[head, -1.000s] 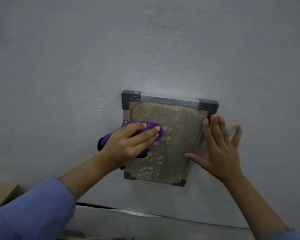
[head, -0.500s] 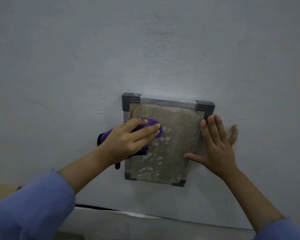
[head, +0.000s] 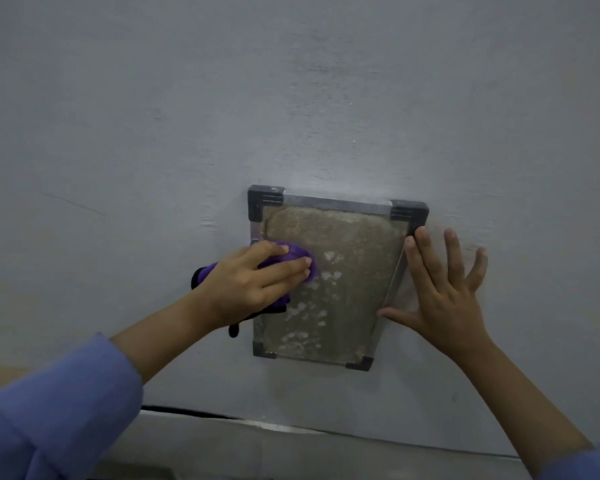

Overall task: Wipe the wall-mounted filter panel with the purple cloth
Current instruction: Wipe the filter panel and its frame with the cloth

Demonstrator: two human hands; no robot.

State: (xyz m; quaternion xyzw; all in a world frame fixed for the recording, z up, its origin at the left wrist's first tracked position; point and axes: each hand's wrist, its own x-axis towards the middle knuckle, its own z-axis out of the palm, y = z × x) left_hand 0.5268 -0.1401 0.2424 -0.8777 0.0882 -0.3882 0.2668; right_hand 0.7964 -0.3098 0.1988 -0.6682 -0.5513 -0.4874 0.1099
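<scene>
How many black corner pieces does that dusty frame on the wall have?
4: top-left corner, top-right corner, bottom-left corner, bottom-right corner. All are visible; the right hand only reaches just below the top-right one.

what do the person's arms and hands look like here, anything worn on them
Both hands, the left hand and the right hand, are bare: no gloves, and no rings or watch show. Each arm wears a light blue long sleeve, pushed back so the forearms are uncovered. The left sleeve bunches in loose folds near the elbow; only a small corner of the right sleeve shows at the frame's edge.
</scene>
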